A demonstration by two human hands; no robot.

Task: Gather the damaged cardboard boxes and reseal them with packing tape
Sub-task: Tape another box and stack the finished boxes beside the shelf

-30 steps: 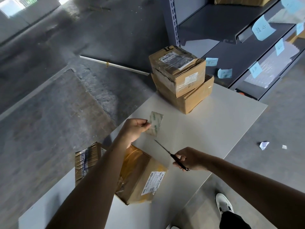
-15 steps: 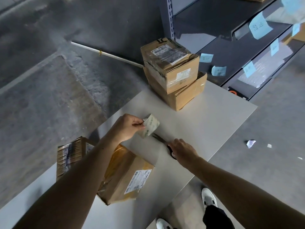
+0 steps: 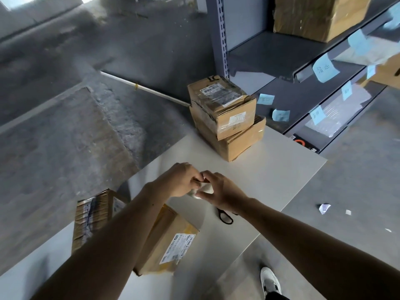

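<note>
Seen from the head camera, the two hands met over the white table (image 3: pixel 270 180). The left hand (image 3: pixel 179 180) and the right hand (image 3: pixel 223 191) both pinched a pale scrap of tape (image 3: pixel 204 189), their fingers curled round it so that only its crumpled lower part showed between them. Black scissors (image 3: pixel 225 217) lay flat on the table just under the right wrist. A labelled box (image 3: pixel 171 239) lay beneath the left forearm, a torn box (image 3: pixel 95 215) sat beside it, and two stacked boxes (image 3: pixel 225 118) stood at the far corner.
</note>
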